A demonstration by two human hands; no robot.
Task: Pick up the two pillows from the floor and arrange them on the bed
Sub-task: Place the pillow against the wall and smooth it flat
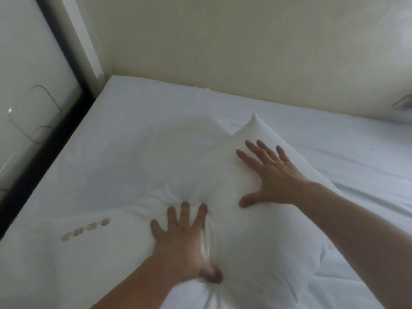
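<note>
Two white pillows lie on the white bed point(347, 143), overlapping near its left side. The left pillow point(95, 257) carries small gold lettering. The right pillow point(214, 175) lies at an angle, one corner pointing toward the wall. My left hand point(182, 237) presses down where the two pillows meet, fingers spread and thumb sunk into a fold of fabric. Flat on the right pillow rests my right hand point(269, 177), with its fingers spread wide. Neither hand holds anything.
A cream wall point(223, 41) runs along the far side of the bed. At the left, a dark strip point(44, 157) borders the mattress beside a glossy white surface point(29, 63) with a thin cable. A small fixture point(403, 103) sits on the wall at right.
</note>
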